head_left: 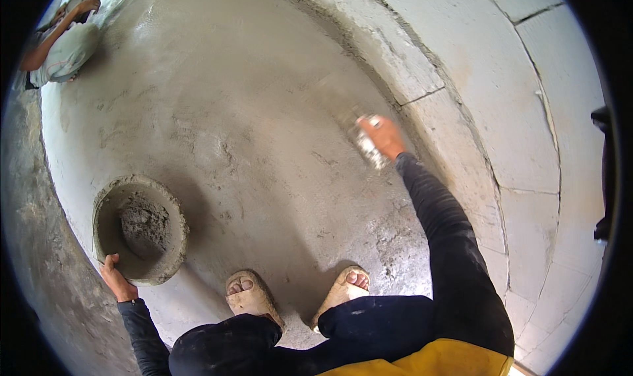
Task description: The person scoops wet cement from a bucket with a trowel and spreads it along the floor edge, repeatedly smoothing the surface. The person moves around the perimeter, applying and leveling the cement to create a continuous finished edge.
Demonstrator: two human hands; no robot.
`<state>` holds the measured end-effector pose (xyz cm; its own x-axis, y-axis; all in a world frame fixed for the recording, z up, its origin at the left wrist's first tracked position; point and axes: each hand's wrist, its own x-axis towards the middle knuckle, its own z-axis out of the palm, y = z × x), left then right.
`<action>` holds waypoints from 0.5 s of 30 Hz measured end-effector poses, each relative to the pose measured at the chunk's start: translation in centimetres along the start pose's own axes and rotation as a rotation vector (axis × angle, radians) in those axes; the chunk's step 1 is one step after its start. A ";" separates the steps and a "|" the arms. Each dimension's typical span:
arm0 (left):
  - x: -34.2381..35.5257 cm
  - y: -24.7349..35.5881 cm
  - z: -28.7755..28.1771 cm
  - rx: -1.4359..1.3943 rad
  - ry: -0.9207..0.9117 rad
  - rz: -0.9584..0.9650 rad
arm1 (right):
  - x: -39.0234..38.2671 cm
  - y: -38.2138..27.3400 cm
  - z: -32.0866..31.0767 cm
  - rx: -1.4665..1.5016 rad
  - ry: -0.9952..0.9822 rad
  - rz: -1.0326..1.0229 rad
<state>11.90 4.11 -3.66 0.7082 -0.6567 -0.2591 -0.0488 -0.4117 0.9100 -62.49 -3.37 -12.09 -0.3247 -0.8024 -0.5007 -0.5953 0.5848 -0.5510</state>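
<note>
At the lower left, my left hand [119,280] is closed on the near rim of a round, mortar-caked bucket [175,241]. Grey crumbly mortar [145,221] lies inside it. My right hand [386,139] is wrapped around a plastering trowel [368,150] low over the wet grey floor, close to the foot of the block wall. Motion smears the trowel, so its blade edges are hard to make out. Beneath it the mortar surface [264,132] looks partly smoothed, with rougher patches nearer my feet.
A pale block wall [494,112] with open joints runs along the right. My sandalled feet [254,300] stand on the floor between bucket and wall. Another person [69,50] crouches at the far left. Rough darker ground [46,211] borders the left edge.
</note>
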 end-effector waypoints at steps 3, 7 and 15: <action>0.0 -0.1 -0.1 0.092 0.059 0.046 | 4.7 -0.3 -2.1 -0.167 0.287 -0.042; -0.1 -0.1 -0.2 0.006 0.023 -0.015 | 10.8 -2.5 -1.6 -0.144 0.223 -0.058; -0.1 1.4 0.9 0.140 0.011 0.061 | 7.7 -10.2 4.1 -0.058 -0.110 -0.146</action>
<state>11.07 3.02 -2.65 0.7086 -0.6765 -0.2005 -0.1888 -0.4556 0.8699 -55.89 -15.03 -13.10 -0.1515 -0.8584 -0.4902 -0.6728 0.4528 -0.5851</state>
